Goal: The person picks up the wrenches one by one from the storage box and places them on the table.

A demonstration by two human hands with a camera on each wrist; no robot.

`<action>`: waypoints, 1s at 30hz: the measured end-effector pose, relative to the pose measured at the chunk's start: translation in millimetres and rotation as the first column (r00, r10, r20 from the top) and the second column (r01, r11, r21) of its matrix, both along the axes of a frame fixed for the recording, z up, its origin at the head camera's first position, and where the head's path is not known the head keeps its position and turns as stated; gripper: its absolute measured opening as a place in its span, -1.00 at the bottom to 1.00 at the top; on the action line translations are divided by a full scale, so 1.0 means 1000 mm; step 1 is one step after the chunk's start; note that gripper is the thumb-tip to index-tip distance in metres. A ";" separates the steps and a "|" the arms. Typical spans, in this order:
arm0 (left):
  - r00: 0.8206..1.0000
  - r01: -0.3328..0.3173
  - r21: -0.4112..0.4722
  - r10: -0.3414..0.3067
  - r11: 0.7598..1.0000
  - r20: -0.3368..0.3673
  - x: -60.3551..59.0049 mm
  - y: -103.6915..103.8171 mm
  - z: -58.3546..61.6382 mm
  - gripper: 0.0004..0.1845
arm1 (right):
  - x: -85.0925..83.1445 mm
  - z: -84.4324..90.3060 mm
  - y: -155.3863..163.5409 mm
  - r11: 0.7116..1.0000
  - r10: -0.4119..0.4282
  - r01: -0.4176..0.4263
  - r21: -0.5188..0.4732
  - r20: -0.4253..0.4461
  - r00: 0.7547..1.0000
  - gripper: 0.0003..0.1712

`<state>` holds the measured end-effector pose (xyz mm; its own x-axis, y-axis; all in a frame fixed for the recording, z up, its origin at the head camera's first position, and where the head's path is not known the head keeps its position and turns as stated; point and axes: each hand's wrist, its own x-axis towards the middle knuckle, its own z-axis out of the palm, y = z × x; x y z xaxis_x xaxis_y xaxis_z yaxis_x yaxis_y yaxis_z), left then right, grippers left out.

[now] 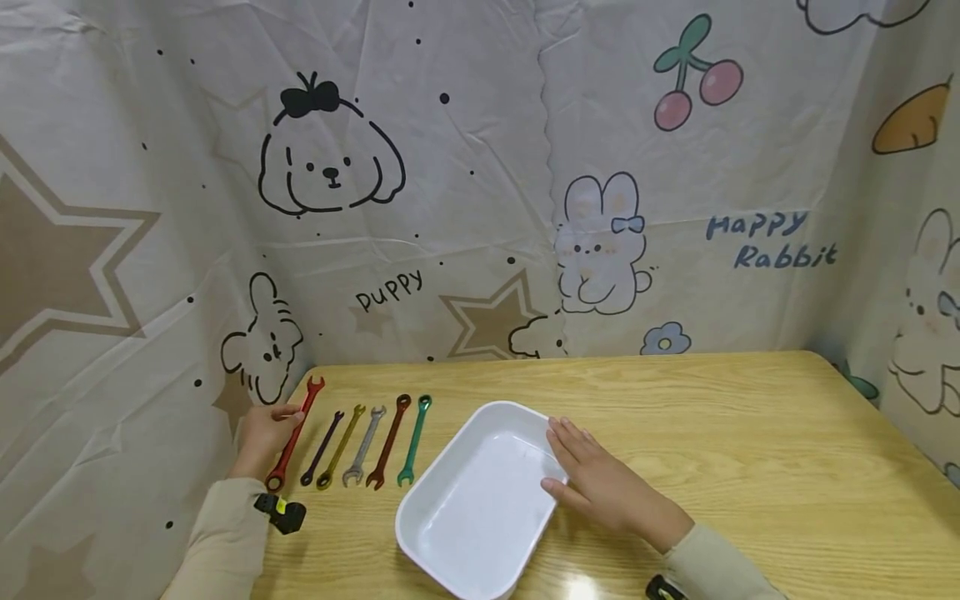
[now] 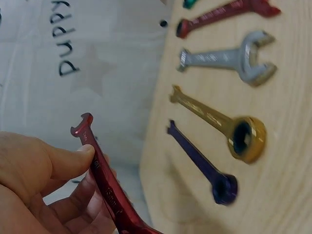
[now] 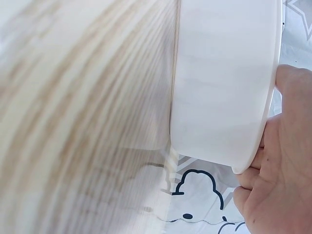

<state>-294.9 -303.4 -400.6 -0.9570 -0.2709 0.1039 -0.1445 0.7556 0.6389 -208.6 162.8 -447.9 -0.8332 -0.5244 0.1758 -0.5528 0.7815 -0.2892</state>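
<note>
My left hand [image 1: 264,435] pinches a red combination wrench [image 2: 108,185] between thumb and fingers, at the left end of a row of wrenches. In the left wrist view its open-ended head sticks up past the thumb. Beside it lie a purple wrench [image 1: 322,448], a gold wrench [image 1: 341,447] and a silver wrench [image 1: 365,447]. Further right come a dark red wrench [image 1: 389,442] and a green wrench [image 1: 416,440]. My right hand [image 1: 603,487] rests at the right rim of a white tray [image 1: 480,508], fingers extended and thumb apart.
The wooden table [image 1: 720,417] carries everything. A printed curtain [image 1: 465,125] hangs behind it and along the left side. The tray stands right of the wrench row, near the front.
</note>
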 end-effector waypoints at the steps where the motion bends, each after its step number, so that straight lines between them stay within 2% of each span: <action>1: 1.000 -0.002 -0.019 0.002 1.000 -0.002 -0.001 -0.002 -0.003 -0.67 | 0.000 0.000 0.000 1.000 0.001 -0.001 0.000 -0.001 1.000 -0.15; 5: 1.000 -0.001 -0.036 0.001 0.999 0.009 -0.006 -0.009 -0.016 -0.70 | 0.000 0.000 0.000 1.000 0.002 -0.002 -0.002 0.000 1.000 -0.15; 9: 0.999 -0.004 -0.037 0.006 0.999 0.047 -0.009 -0.009 -0.024 -0.70 | -0.001 0.000 0.001 1.000 -0.004 0.004 0.004 0.000 1.000 -0.15; 14: 0.996 -0.038 -0.083 0.045 0.996 0.074 -0.014 -0.006 -0.030 -0.71 | -0.001 0.000 0.000 1.000 -0.002 0.002 0.003 0.000 1.000 -0.15; 26: 0.986 -0.127 -0.117 0.138 0.985 0.091 -0.024 0.000 -0.040 -0.72 | -0.001 0.000 0.000 1.000 -0.002 0.002 0.008 -0.001 1.000 -0.14; 30: 0.981 -0.160 -0.098 0.169 0.982 0.094 -0.027 0.003 -0.044 -0.74 | -0.002 0.000 0.000 1.000 -0.001 0.001 0.002 0.008 1.000 -0.14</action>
